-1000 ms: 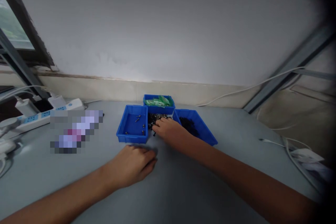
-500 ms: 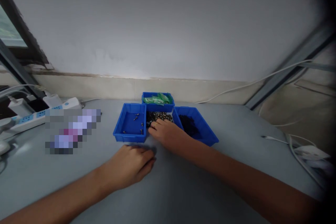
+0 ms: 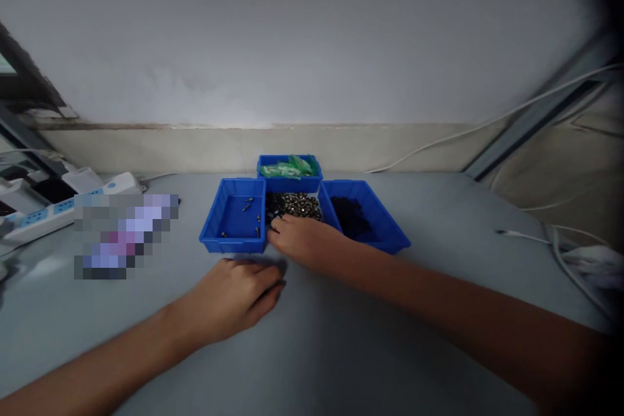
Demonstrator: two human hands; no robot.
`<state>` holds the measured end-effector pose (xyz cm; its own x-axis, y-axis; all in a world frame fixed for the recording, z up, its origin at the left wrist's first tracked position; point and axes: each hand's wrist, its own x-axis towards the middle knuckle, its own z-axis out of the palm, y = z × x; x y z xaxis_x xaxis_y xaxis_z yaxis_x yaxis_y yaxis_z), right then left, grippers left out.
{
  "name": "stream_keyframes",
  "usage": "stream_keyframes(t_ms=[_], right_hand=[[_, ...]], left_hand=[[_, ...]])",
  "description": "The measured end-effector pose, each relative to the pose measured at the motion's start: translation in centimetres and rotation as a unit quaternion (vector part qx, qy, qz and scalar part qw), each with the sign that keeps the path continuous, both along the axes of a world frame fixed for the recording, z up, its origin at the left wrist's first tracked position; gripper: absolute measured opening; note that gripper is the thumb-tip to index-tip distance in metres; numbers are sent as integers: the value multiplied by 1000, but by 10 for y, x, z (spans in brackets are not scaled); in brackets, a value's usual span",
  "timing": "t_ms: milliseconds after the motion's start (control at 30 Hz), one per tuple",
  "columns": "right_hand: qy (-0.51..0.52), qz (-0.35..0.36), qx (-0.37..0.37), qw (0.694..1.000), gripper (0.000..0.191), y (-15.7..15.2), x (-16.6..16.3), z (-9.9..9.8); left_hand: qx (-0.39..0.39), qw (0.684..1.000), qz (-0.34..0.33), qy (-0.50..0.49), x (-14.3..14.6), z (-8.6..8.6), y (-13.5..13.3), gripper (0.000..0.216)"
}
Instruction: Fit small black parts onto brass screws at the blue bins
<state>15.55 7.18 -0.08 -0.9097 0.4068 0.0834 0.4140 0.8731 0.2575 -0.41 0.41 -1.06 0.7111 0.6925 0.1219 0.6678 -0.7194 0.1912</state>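
Grey table (image 3: 453, 221), pale wall (image 3: 312, 32) behind. Head view: right hand (image 3: 302, 237) stretched forward, palm down; small metal parts (image 3: 299, 203) just beyond it. Left hand (image 3: 234, 292) loosely curled. What either grips, we cannot tell.

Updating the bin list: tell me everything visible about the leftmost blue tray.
The leftmost blue tray is an open, shallow, roughly rectangular bin, seemingly plastic, with a rim. It sits flat on the grey table, holding a few scattered small screws, mostly toward the right. The left hand is just in front; contact is unclear.
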Motion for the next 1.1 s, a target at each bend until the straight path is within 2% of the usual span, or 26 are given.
stream_keyframes(t_ms=[200, 400, 533, 600, 800, 1100], right_hand=[[0, 5, -19, 1000, 22, 4, 5, 1], [-2, -8, -46, 999, 29, 14, 6, 34], [-9, -40, -59, 997, 20, 22, 2, 50], [-22, -35, -67, 997, 21, 24, 0, 44], [-22, 18, -46, 999, 27, 23, -4, 11], [-42, 60, 10, 997, 17, 17, -1, 9]], left_hand=[[-10, 1000, 2, 5, 0, 0, 1, 21], [-26, 1000, 0, 4, -1, 2, -1, 20], [-27, 1000, 2, 4, -2, 3, -1, 19], [-26, 1000, -1, 2, -2, 3, -2, 18], [-22, 1000, -6, 10, -2, 4, -3, 19], [-11, 1000, -2, 8, -2, 0, -2, 18]])
